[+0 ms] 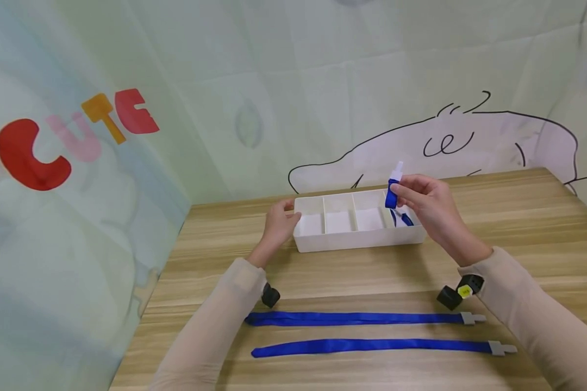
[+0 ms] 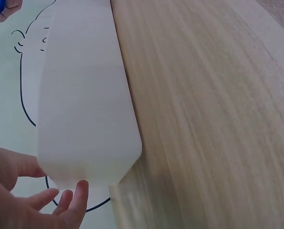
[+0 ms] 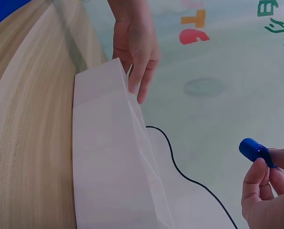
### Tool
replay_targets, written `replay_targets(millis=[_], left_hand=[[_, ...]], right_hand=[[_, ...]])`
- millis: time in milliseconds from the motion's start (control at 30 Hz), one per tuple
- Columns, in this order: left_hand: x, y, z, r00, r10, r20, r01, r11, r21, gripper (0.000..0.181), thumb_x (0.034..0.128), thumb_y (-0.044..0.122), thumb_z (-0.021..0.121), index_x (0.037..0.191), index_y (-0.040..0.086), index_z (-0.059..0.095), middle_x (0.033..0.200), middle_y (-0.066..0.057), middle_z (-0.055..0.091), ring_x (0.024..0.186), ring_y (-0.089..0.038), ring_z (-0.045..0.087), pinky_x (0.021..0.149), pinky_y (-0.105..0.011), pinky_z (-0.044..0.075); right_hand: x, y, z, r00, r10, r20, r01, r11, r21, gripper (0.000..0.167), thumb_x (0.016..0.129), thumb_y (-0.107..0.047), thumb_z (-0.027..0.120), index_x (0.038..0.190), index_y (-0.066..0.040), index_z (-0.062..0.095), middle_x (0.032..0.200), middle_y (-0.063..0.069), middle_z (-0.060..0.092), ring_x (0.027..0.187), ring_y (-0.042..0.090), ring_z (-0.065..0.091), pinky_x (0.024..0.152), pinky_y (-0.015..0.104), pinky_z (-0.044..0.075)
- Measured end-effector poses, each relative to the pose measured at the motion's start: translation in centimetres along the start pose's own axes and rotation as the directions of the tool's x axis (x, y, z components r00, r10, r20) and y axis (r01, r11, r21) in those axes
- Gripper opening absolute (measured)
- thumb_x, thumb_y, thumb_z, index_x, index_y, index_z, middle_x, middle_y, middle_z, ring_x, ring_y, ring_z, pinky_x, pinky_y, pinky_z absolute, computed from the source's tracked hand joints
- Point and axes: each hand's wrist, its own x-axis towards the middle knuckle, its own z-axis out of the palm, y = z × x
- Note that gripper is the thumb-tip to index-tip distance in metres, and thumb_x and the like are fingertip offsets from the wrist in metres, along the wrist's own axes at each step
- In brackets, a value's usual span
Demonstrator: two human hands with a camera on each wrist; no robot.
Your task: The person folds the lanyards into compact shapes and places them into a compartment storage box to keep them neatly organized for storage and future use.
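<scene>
A white tray point(image 1: 359, 239) with several compartments stands at the back of the table. My left hand point(image 1: 279, 224) touches its left end, fingers at the end wall point(image 2: 99, 174) and thumb near the rim. Above the rightmost compartment, my right hand point(image 1: 432, 209) pinches a rolled blue lanyard point(image 1: 391, 195), its white clip point(image 1: 397, 171) pointing up. The roll point(image 3: 251, 149) also shows in the right wrist view between thumb and fingers. Another blue lanyard point(image 1: 407, 219) lies inside that rightmost compartment, partly hidden.
Two blue lanyards point(image 1: 357, 319) point(image 1: 372, 345) lie stretched out side by side across the front of the wooden table point(image 1: 332, 282), clips to the right. A printed cloth point(image 1: 254, 70) hangs behind the table and at the left.
</scene>
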Motion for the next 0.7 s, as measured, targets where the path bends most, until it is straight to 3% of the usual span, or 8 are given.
replay_targets(millis=[300, 467, 700], left_hand=[[0.4, -0.3, 0.2, 1.000, 0.002, -0.016, -0.001, 1.000, 0.012, 0.039, 0.0932, -0.002, 0.061, 0.131, -0.008, 0.059, 0.122, -0.023, 0.065, 0.112, -0.033, 0.064, 0.095, -0.039, 0.052], [0.4, -0.4, 0.2, 1.000, 0.008, -0.017, -0.008, 1.000, 0.012, 0.038, 0.0922, -0.003, 0.060, 0.130, -0.007, 0.060, 0.121, -0.022, 0.066, 0.113, -0.032, 0.063, 0.095, -0.040, 0.052], [0.2, -0.3, 0.2, 1.000, -0.021, -0.007, 0.021, 1.000, 0.002, 0.039, 0.0942, -0.002, 0.058, 0.133, -0.005, 0.059, 0.122, -0.022, 0.065, 0.114, -0.032, 0.061, 0.094, -0.041, 0.052]], right_hand=[[0.9, 0.7, -0.4, 0.999, 0.033, -0.010, -0.033, 0.998, -0.057, 0.005, 0.091, -0.007, 0.073, 0.095, -0.004, 0.071, 0.089, 0.004, 0.068, 0.072, 0.013, 0.064, 0.071, 0.020, 0.057], [1.2, 1.1, -0.5, 0.998, 0.062, -0.022, -0.064, 0.987, -0.148, 0.008, 0.092, -0.008, 0.072, 0.097, -0.003, 0.070, 0.087, 0.001, 0.068, 0.071, 0.011, 0.065, 0.071, 0.019, 0.057], [1.6, 1.4, -0.5, 0.991, 0.124, -0.045, -0.131, 0.927, -0.352, 0.026, 0.094, -0.016, 0.072, 0.109, 0.004, 0.064, 0.091, -0.002, 0.068, 0.075, 0.009, 0.065, 0.076, 0.020, 0.056]])
